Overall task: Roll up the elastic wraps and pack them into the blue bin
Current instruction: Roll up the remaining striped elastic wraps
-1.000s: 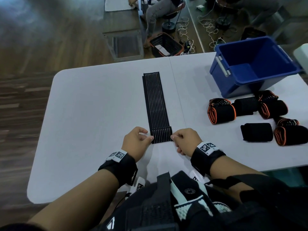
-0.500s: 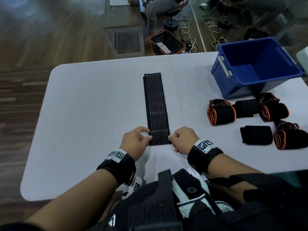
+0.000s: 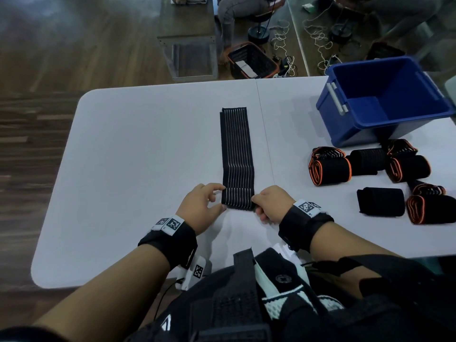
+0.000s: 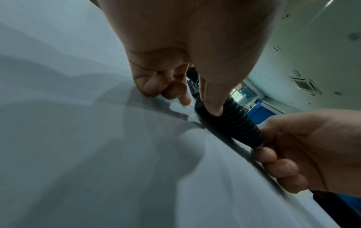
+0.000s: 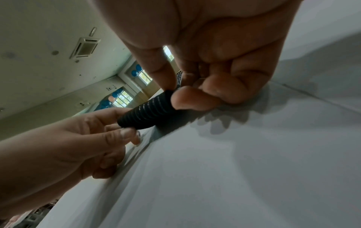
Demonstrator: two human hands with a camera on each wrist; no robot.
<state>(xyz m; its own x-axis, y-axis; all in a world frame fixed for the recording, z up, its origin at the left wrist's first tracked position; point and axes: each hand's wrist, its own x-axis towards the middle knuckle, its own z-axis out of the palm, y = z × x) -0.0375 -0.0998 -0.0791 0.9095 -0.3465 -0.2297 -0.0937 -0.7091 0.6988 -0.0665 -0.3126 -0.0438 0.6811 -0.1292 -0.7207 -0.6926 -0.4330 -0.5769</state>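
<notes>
A black ribbed elastic wrap point(image 3: 236, 154) lies flat on the white table point(image 3: 138, 154), running away from me. Its near end is curled into a small roll point(image 4: 228, 121) point(image 5: 148, 111). My left hand point(image 3: 204, 206) pinches the roll's left end with thumb and fingers. The right end is pinched by my right hand point(image 3: 269, 203). The blue bin point(image 3: 385, 99) stands at the far right of the table, with nothing visible inside. Several rolled wraps point(image 3: 330, 166), some edged in orange, lie in front of it.
A seam point(image 3: 265, 134) splits the table just right of the wrap. Beyond the far edge are a wooden floor, a basket point(image 3: 251, 61), cables and a seated person point(image 3: 237, 11). My dark chest gear point(image 3: 246, 304) fills the bottom.
The roll at the near end has grown slightly and moved forward along the wrap; both hands have shifted a little away from me with it.
</notes>
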